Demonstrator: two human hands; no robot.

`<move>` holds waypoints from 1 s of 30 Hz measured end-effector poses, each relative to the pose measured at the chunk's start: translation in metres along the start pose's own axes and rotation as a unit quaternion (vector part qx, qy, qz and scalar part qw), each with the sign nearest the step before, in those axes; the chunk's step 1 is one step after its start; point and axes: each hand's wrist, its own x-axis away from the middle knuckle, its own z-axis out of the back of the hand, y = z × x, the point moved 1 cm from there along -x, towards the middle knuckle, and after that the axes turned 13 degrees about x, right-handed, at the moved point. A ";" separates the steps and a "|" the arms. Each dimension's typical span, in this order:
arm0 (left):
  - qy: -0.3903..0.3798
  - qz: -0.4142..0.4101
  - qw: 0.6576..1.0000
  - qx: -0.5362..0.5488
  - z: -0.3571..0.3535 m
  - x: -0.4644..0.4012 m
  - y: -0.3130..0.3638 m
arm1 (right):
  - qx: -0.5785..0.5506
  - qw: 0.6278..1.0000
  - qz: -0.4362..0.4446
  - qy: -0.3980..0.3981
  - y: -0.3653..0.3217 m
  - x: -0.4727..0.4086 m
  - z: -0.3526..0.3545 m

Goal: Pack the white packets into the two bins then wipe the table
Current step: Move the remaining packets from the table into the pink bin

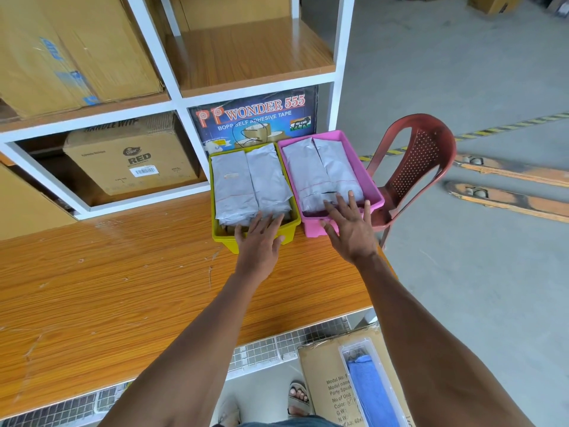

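Observation:
A yellow bin (289, 230) and a pink bin (363, 169) stand side by side at the far right of the wooden table (123, 288). White packets (246, 183) fill the yellow bin, and more white packets (317, 171) lie in the pink one. My left hand (260, 238) rests flat on the yellow bin's near rim, fingers apart, touching the packets. Over the pink bin's near rim lies my right hand (349, 228), fingers spread, holding nothing. A blue cloth (372, 392) lies in a clear box on the floor at the lower right.
White shelving (175, 97) with cardboard boxes (132, 155) and a tape carton (255, 118) backs the table. A red plastic chair (412, 167) stands right of the pink bin. A cardboard box (326, 380) sits below the table edge. Pallet-jack forks (508, 186) lie on the floor.

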 end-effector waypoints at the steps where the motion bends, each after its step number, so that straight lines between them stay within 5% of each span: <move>1: 0.020 -0.019 1.000 -0.003 0.000 0.005 0.002 | -0.010 1.000 -0.014 0.015 -0.004 0.007 0.000; 8: 0.059 -0.125 0.990 0.030 -0.016 0.048 0.035 | -0.056 0.992 -0.078 0.086 -0.036 0.078 -0.003; 20: -0.211 -0.156 0.955 0.135 -0.061 0.141 0.026 | -0.054 0.961 -0.270 -0.028 -0.098 0.268 -0.008; 30: -0.399 -0.227 0.879 0.129 -0.076 0.215 0.037 | -0.027 0.894 -0.440 -0.083 -0.161 0.387 0.018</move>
